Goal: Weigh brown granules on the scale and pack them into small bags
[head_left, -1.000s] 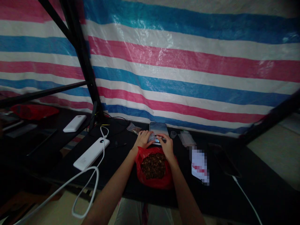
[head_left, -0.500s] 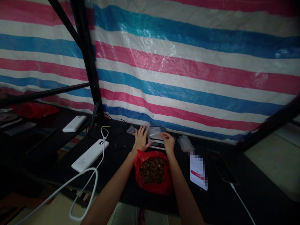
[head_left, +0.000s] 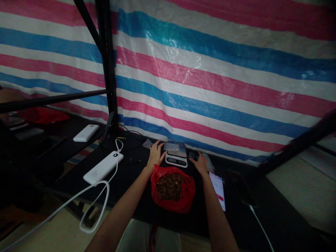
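Observation:
A white kitchen scale (head_left: 176, 160) with a dark display stands at the back of the black table. A clear plastic bag (head_left: 172, 146) lies over the left of its metal plate. My left hand (head_left: 155, 154) rests just left of the scale, fingers spread, holding nothing I can see. On the other side, my right hand (head_left: 200, 164) is open, thumb and forefinger apart beside a small clear round cup (head_left: 192, 155); whether they touch it I cannot tell. In front of the scale sits an open red plastic bag (head_left: 188, 203) filled with brown, crumbly bits (head_left: 170, 187).
More clear bags (head_left: 210, 163) and a lit phone (head_left: 219, 196) lie at the right, with a dark phone (head_left: 243, 189) on a cable beyond. A white power bank (head_left: 101, 168) with a looping white cable (head_left: 106, 199) lies left. A striped tarp (head_left: 210, 91) hangs behind.
My right hand has left the bag on the scale and moved right to the round cup. The scale's display and plate are now uncovered. The view has shifted slightly.

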